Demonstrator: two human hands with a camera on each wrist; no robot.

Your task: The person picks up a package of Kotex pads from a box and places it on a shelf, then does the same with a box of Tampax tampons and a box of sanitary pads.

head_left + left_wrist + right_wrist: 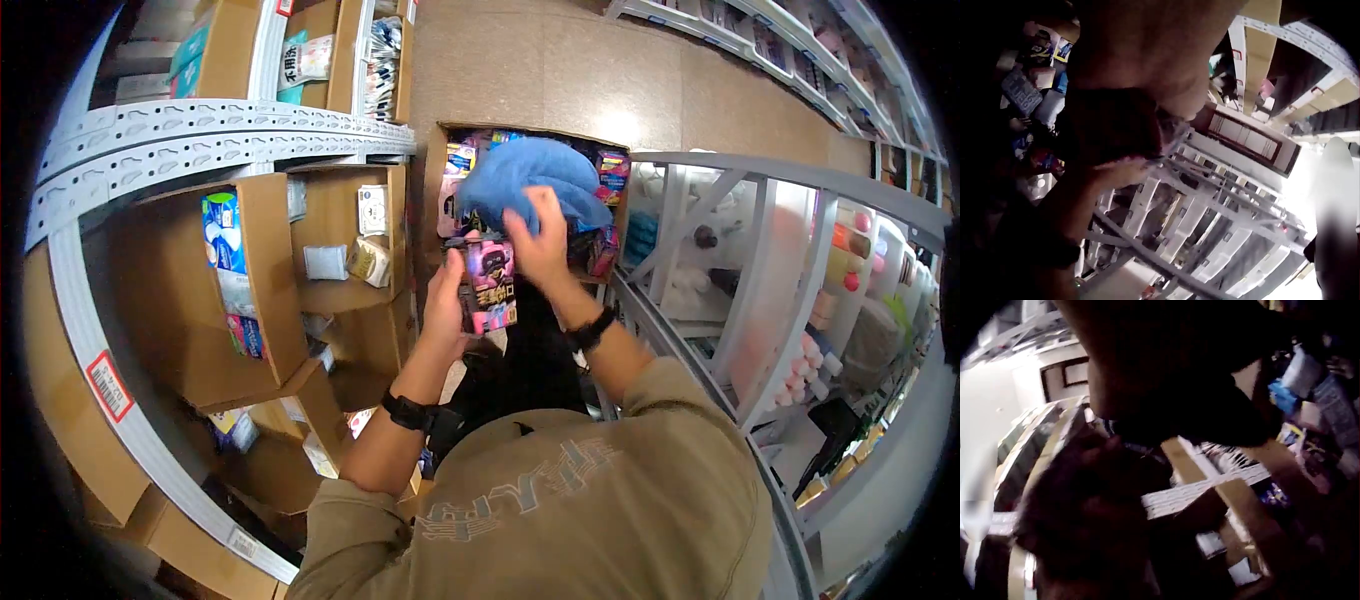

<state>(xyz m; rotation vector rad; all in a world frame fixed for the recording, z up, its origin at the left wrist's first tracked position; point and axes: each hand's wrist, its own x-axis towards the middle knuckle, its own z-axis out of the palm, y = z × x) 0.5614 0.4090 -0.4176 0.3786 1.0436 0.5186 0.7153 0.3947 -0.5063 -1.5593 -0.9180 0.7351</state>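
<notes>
In the head view, my left hand (443, 305) grips a pink and black printed pack (492, 290), thumb along its left edge, printed face up. My right hand (543, 245) is just above and right of the pack, its thumb and a finger apart and blurred. It overlaps a rumpled blue cloth-like thing (535, 180), which lies over a cardboard box (437, 190) of colourful packs. In the left wrist view the held pack (1113, 125) is a dark block under the left hand (1141, 50). Deep shadow hides most finger detail in the right wrist view.
On the left, metal shelving (200, 140) holds cardboard bins (265, 270) with small packs. A grey metal rack (770, 200) with bottles and soft goods stands close on the right. Tiled floor (520, 70) stretches beyond the box.
</notes>
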